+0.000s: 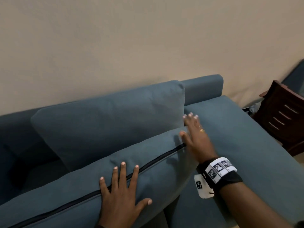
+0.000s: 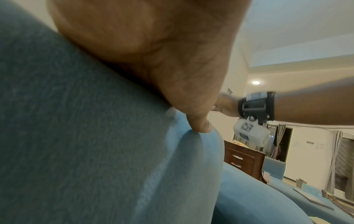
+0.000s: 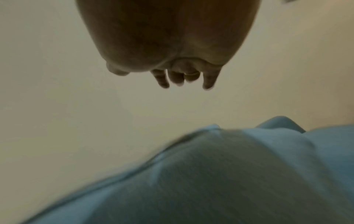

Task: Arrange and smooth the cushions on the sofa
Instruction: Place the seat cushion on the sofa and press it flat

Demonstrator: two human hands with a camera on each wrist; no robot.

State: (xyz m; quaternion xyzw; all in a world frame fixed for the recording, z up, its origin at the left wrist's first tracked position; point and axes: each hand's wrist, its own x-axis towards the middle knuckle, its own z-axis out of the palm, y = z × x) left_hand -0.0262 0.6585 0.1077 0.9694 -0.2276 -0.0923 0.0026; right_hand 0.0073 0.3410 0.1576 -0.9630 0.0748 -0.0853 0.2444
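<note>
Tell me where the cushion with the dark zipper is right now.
In the head view the zippered cushion lies lower left on the sofa, in front of the back cushion, with the left hand flat on it.

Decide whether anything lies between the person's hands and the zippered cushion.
Nothing visible does. The left hand lies flat across the zippered cushion, and the right hand is at its right end, fingers straight.
</note>
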